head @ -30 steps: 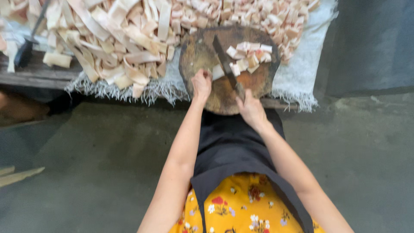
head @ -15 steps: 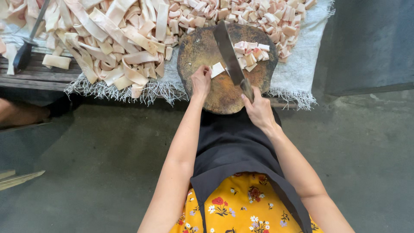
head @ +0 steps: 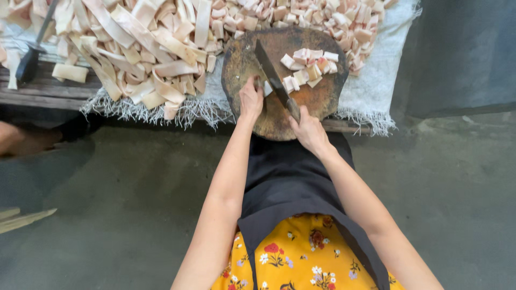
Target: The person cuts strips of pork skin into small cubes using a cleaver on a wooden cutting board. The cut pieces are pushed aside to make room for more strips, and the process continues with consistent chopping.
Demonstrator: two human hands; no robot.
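Observation:
A round brown chopping block (head: 322, 99) lies on a white fringed cloth (head: 376, 91). My right hand (head: 307, 129) grips the handle of a long dark cleaver (head: 267, 67), whose blade lies slanted across the block. My left hand (head: 250, 99) presses a small pale piece against the block, right beside the blade. A cluster of cut pale and pinkish cubes (head: 310, 65) sits on the block to the right of the blade.
A heap of long pale strips (head: 134, 48) covers the cloth at left; a pile of small cut pieces (head: 301, 16) lies behind the block. A dark tool (head: 32, 53) rests at far left. Grey concrete floor lies below. I wear a black apron over yellow flowered fabric.
The cleaver has swung left across the block, its blade now near my left hand. My right hand moved up with it. My left hand stayed at the block's near left.

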